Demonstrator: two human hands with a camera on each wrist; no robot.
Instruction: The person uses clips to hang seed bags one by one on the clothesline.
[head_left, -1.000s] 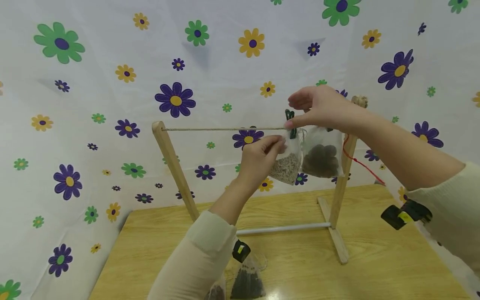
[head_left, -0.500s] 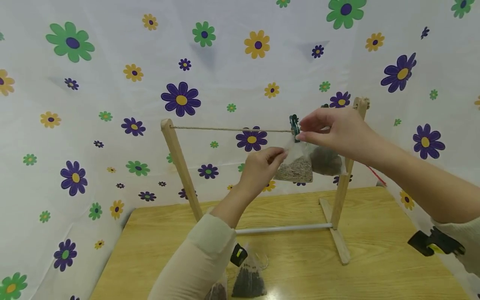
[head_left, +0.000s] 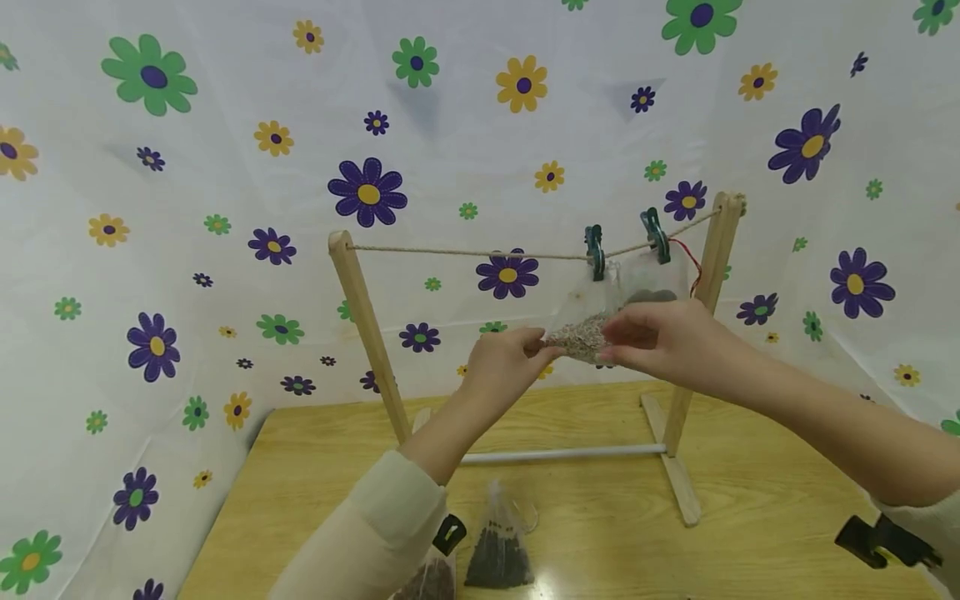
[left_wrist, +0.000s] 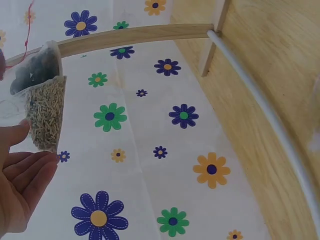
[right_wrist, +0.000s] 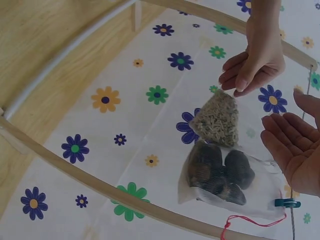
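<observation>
A sheer mesh bag of pale pellets [head_left: 581, 333] hangs from the rope [head_left: 465, 252] by a dark green clip [head_left: 595, 254]. My left hand [head_left: 506, 367] pinches its lower left corner between thumb and fingers. My right hand [head_left: 663, 342] is beside the bag's right side, fingers loosely bent with a gap to the thumb; the right wrist view shows its palm [right_wrist: 300, 145] holding nothing. Behind it hangs a mesh bag of dark stones [right_wrist: 220, 172], partly hidden in the head view, with a red cord [right_wrist: 250, 220] and a second green clip [head_left: 655, 236].
The rope runs between two wooden posts [head_left: 367, 333], joined low down by a white rod [head_left: 562, 455]. On the wooden table [head_left: 600, 542] in front lies a mesh bag of dark bits [head_left: 498, 550]. Another bag [head_left: 435, 579] is partly hidden by my left sleeve. Flowered cloth stands behind.
My right hand has left the green clip and moved down beside the pellet bag. My left hand has slid lower, to the bag's bottom corner. Both clips now show uncovered on the rope.
</observation>
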